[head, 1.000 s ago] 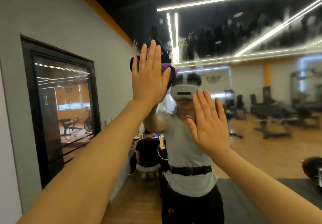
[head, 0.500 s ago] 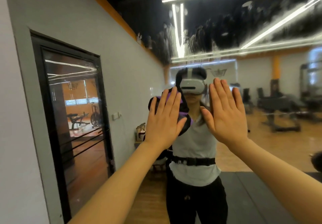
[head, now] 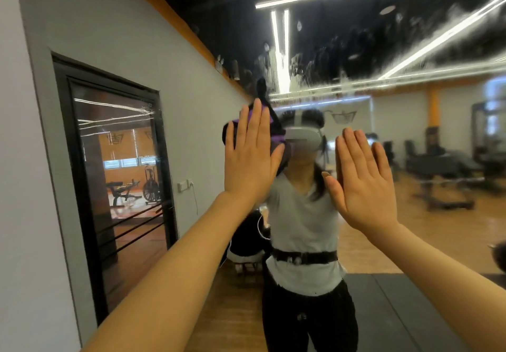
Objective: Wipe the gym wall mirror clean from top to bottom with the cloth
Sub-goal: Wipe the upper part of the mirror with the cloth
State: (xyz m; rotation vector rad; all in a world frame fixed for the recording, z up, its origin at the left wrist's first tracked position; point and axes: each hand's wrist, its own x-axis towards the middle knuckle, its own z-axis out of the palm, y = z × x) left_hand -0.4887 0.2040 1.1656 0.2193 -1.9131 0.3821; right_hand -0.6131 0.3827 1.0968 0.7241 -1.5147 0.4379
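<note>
The wall mirror [head: 410,138] fills nearly the whole view and shows my reflection in front of me. A dark and purple cloth [head: 277,132] lies flat against the glass at head height under my left hand [head: 250,157], which presses on it with straight fingers. Only the cloth's edges show around the palm. To its right, at about the same height, my right hand [head: 361,179] is held flat with its palm toward the mirror and holds nothing. Streaky smears [head: 342,58] cover the upper part of the glass above both hands.
Left of my arms is a grey wall with a black-framed glass door [head: 120,187]. The mirror reflects a gym floor with benches and machines [head: 443,176], a black mat [head: 397,310] and a seated person [head: 246,239] behind me.
My left hand slid the cloth down the glass from above head height, then back up a little. My right hand stays flat toward the mirror.
</note>
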